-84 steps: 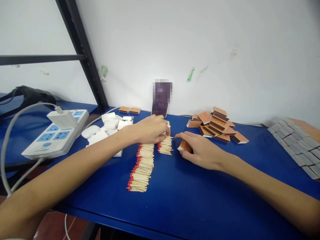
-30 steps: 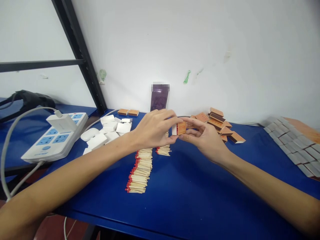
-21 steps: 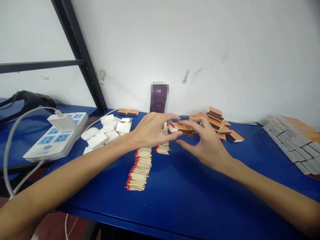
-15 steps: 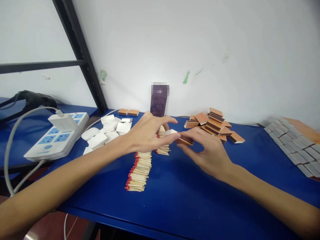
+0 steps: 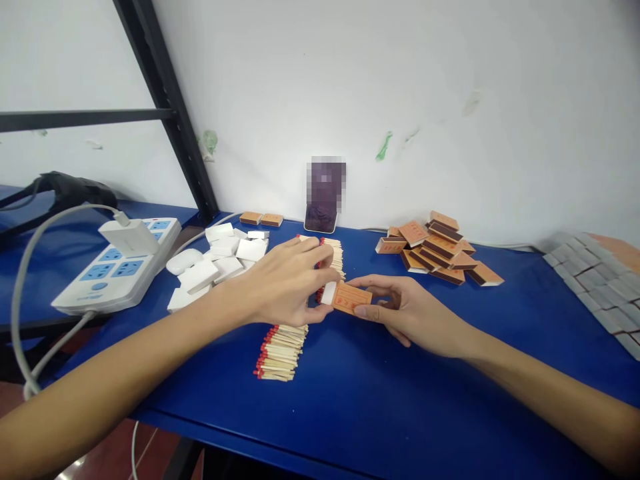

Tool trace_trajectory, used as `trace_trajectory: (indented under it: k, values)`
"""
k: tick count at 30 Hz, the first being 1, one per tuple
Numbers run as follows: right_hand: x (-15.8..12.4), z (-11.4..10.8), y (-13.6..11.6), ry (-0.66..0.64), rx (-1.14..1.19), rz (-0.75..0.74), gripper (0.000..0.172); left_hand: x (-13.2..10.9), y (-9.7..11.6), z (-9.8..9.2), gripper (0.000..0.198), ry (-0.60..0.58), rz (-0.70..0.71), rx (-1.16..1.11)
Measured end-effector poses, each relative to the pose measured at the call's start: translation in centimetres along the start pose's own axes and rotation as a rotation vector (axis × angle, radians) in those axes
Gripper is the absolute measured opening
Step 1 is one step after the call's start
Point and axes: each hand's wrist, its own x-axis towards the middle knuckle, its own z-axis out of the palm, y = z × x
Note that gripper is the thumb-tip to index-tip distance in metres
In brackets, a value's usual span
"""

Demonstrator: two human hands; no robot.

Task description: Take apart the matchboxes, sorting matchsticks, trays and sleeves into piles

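Over the rows of matches, my right hand (image 5: 420, 310) holds an orange matchbox (image 5: 352, 298), thumb on its printed face. A white inner tray (image 5: 329, 293) sticks partly out of the sleeve's left end. My left hand (image 5: 285, 280) pinches this tray end between thumb and fingers. Beneath and in front of my left hand lie red-headed matches (image 5: 283, 352) in a long row, partly hidden by the hand. A second row of matches (image 5: 334, 252) shows behind my fingers.
White trays (image 5: 200, 275) lie piled at left, beside a power strip (image 5: 115, 270) with a plugged-in charger. Orange matchbox sleeves (image 5: 440, 248) are heaped at right. A phone (image 5: 323, 217) leans on the wall. Two matchboxes (image 5: 271, 219) sit at the back; a grey block-patterned item (image 5: 595, 280) lies far right.
The matchbox has turned so its printed face shows, and it sits slightly lower and further left. My left fingers have closed in around the tray end. The camera view has shifted slightly.
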Motion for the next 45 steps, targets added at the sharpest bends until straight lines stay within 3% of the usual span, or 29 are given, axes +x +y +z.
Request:
trace_trajectory:
  k: [4, 9, 15, 18, 22, 29, 35, 41, 45]
  values:
    - [0.3, -0.3, 0.1, -0.064, -0.032, -0.048, 0.054, 0.0, 0.1, 0.1, 0.033, -0.030, -0.025, 0.023]
    - [0.7, -0.2, 0.2, -0.045, -0.115, -0.115, 0.051, 0.2, 0.4, 0.4, 0.036, -0.067, -0.036, 0.102]
    - [0.7, 0.5, 0.9, 0.146, -0.465, -0.341, 0.039, 0.3, 0.7, 0.7, 0.032, -0.080, -0.034, 0.163]
    - [0.8, 0.9, 1.4, 0.178, -0.585, -0.455, 0.032, 0.3, 0.7, 0.7, 0.033, -0.086, -0.039, 0.165]
    - [0.9, 1.0, 1.8, 0.203, -0.643, -0.503, 0.029, 0.4, 0.7, 0.8, 0.032, -0.078, -0.024, 0.183]
    - [0.3, 0.1, 2.2, 0.188, -0.648, -0.464, 0.030, 0.4, 0.6, 0.8, 0.031, -0.077, -0.022, 0.198]
    - [-1.7, -2.1, 3.5, 0.207, -0.671, -0.411, 0.028, 0.5, 0.7, 0.8, 0.028, -0.099, -0.042, 0.214]
    - [-5.2, -5.4, 6.5, 0.354, -0.675, -0.384, 0.034, 0.5, 0.9, 0.6, 0.028, -0.109, -0.050, 0.224]
    - [-8.5, -7.3, 8.4, 0.468, -0.715, -0.227, 0.029, 0.5, 0.9, 0.6, 0.030, -0.112, -0.069, 0.217]
